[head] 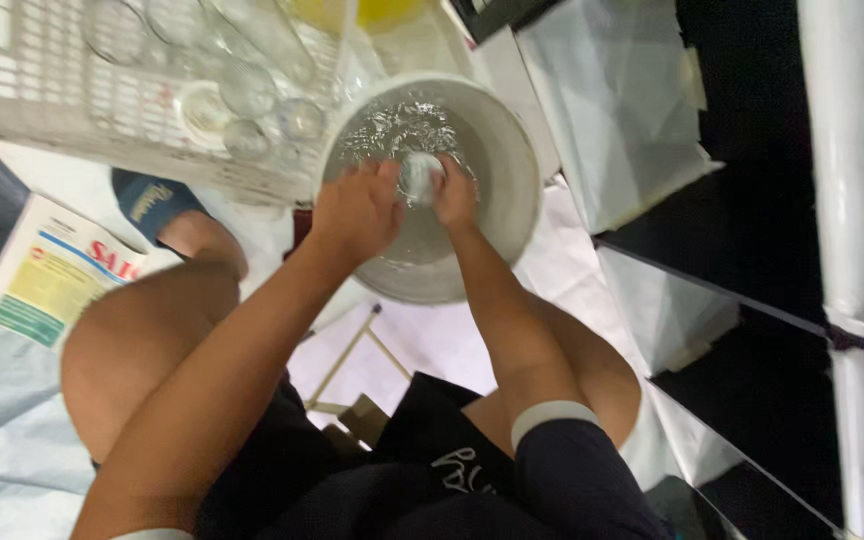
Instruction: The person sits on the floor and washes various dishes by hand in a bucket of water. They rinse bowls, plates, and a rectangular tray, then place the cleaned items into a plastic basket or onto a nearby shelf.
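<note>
At far left we see a printed paper packet [52, 270] on the floor, then a white plastic crate [42, 90] of clear glasses [247, 90]. Our left hand [357, 210] reaches down into the white bucket [512, 160] of water, fingers curled round a small glass [418, 175]. Our right hand [455, 195], arm stretched forward, grips the same glass from the other side.

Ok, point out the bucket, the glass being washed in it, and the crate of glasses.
bucket [512, 150]: head view, bare right side of the white rim.
glass [418, 177]: head view, its clear side between the hands.
crate [42, 80]: head view, slatted white wall at left.
</note>
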